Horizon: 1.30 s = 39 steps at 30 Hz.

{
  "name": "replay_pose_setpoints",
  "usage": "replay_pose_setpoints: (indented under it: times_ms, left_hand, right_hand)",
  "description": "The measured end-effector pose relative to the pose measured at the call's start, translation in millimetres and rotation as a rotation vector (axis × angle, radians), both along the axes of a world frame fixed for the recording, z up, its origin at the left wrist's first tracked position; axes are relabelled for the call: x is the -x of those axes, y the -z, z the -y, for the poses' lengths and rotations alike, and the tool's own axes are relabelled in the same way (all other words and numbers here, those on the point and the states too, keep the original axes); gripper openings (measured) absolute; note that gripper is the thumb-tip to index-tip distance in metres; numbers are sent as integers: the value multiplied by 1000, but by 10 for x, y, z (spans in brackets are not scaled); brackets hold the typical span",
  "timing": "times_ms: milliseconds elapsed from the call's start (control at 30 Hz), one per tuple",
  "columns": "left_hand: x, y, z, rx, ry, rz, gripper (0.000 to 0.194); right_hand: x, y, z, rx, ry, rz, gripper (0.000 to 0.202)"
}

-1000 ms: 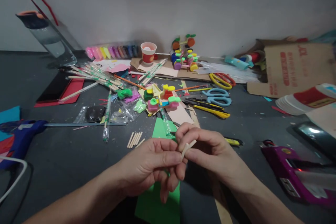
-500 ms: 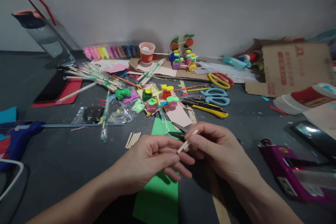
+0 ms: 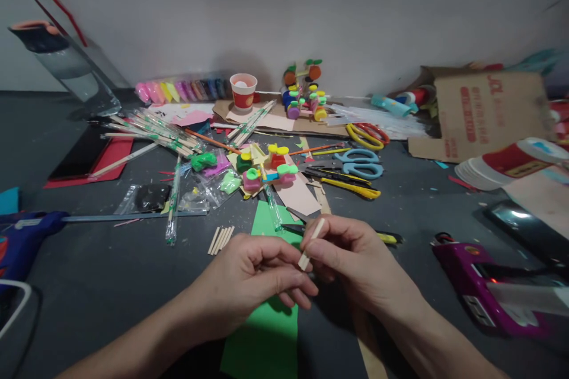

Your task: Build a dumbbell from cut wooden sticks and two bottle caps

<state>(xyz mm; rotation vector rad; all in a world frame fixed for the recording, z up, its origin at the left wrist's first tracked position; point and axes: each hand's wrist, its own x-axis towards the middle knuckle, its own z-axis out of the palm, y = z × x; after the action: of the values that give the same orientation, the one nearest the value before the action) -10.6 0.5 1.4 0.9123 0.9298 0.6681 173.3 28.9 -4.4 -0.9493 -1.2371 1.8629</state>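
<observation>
Your right hand [image 3: 362, 257] pinches a pair of short wooden sticks [image 3: 312, 244] between thumb and forefinger, the sticks lying together and tilted, their upper end leaning away from you. They are up in front of you, above the table [image 3: 133, 278], near the far part of the green paper [image 3: 271, 337]. Your left hand [image 3: 262, 272] is just beside their lower end, its fingers loosely curved and apart, with nothing gripped between them; you cannot tell from this view whether a fingertip touches the sticks. Beyond your left hand, a small row of cut stick pieces [image 3: 221, 240] lies on the table. Past the green paper sits the colorful clay model [image 3: 269, 169], with the blue-handled scissors [image 3: 361, 164] to its right and a yellow-handled cutter [image 3: 355, 188] just in front of them. Farther back you have a red-and-white paper cup [image 3: 243, 93] and more clay figures [image 3: 306, 95] near the wall, while a bundle of wrapped sticks [image 3: 155, 130] spreads to the left. The blue glue gun [image 3: 29, 240] is at your far left, and the purple device [image 3: 471, 284] lies at your right, nearer to you than the stack of paper cups [image 3: 507, 164] and the cardboard box [image 3: 493, 109].
</observation>
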Motion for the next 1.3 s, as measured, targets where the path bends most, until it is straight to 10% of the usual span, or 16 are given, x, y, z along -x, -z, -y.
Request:
replay_pose_setpoints:
  times_ms: [300,967,1300]
  left_hand:
    - [-14,41,18,-386,-30,-218,21]
    - [-41,59,-13,125,-27,-9,28]
    - [3,73,6,-128,43,-181,17]
  right_hand:
    - [37,26,5,59,-31,-16,32]
    - [43,-61,-12,-82,-13,176,31]
    - [15,-19,1,22,-18,104,35]
